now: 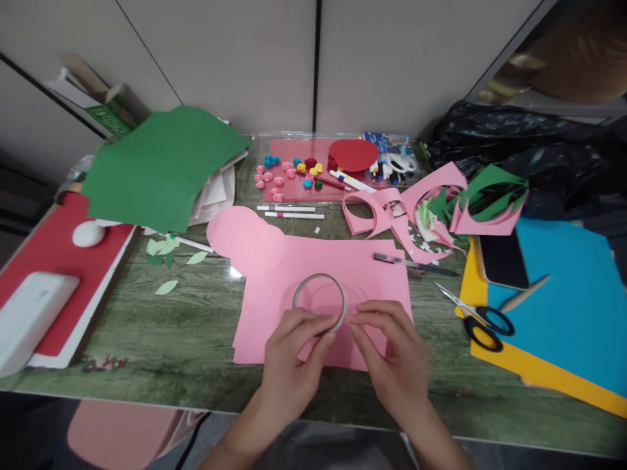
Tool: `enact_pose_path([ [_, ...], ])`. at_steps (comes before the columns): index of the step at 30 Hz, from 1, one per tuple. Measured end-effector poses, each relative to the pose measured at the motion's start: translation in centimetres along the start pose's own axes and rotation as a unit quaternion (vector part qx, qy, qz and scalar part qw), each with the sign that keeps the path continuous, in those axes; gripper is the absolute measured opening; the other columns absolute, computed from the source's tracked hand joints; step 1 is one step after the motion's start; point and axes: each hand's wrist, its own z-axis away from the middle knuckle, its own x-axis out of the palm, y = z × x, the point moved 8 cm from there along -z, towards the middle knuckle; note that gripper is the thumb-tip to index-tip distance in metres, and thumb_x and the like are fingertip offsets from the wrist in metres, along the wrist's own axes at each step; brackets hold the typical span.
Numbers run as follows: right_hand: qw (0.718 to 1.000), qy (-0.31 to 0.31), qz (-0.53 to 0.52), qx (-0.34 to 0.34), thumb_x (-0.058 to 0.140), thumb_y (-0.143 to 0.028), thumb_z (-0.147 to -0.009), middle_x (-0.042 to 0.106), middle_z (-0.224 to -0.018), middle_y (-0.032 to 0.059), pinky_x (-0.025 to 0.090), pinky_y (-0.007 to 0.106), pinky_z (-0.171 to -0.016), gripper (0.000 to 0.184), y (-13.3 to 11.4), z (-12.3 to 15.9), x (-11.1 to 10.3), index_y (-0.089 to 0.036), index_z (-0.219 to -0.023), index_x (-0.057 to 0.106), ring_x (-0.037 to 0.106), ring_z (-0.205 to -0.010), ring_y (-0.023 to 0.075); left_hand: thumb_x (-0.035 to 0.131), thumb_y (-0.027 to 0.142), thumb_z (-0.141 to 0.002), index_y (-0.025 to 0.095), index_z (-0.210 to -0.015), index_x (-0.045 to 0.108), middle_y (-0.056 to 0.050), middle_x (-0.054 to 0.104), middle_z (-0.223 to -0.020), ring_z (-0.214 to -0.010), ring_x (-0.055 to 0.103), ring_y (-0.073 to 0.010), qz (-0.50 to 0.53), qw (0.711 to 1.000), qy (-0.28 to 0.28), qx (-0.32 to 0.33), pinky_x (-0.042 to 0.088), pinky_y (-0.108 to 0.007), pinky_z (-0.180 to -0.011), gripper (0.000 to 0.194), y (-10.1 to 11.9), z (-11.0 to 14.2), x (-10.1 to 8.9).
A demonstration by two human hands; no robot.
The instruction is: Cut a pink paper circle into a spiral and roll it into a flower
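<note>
Over the middle of the table my left hand (pixel 296 356) pinches the lower edge of a thin ring-shaped roll of tape (pixel 319 276), held upright. Just to its right is my right hand (pixel 392 352), its thumb and fingertips closed together close to the ring. Whatever those fingertips hold is too small to make out. Beneath both hands lie sheets of pink paper (pixel 264 300). Several pink paper circles (pixel 245 238) overlap the sheets' upper left corner. A craft knife (pixel 392 259) or similar slim dark tool rests across their upper right corner.
Black-handled scissors (pixel 477 316), a phone (pixel 503 260) and blue paper (pixel 568 294) lie at right. Cut pink scraps (pixel 411 202) sit behind. Green paper (pixel 161 163), leaf cutouts (pixel 166 287) and a white device (pixel 36 320) are at left. Red circles (pixel 353 153) lie at the back.
</note>
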Motion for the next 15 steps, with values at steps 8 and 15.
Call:
enact_pose_path([
  [8, 0.997, 0.027, 0.047, -0.061, 0.06, -0.013, -0.077, 0.059, -0.095, 0.0046, 0.043, 0.037, -0.076, 0.027, -0.7, 0.4, -0.3, -0.025, -0.102, 0.061, 0.055, -0.088, 0.0192, 0.062, 0.014, -0.073, 0.019, -0.085, 0.067, -0.002, 0.063, -0.072, -0.07, 0.058, -0.0138, -0.059, 0.997, 0.032, 0.033, 0.047, -0.03, -0.068, 0.014, 0.6, -0.5, -0.2],
  [15, 0.982, 0.048, 0.12, -0.137, 0.064, -0.01, -0.074, 0.065, -0.089, 0.0015, 0.038, 0.037, -0.075, 0.028, -2.0, 0.6, 0.0, -0.028, -0.096, 0.064, 0.055, -0.081, 0.0177, 0.062, 0.013, -0.072, 0.02, -0.081, 0.065, -0.001, 0.064, -0.071, -0.067, 0.057, -0.013, -0.094, 0.992, 0.059, 0.062, 0.043, -0.031, -0.069, 0.011, 1.0, -0.6, -0.3],
])
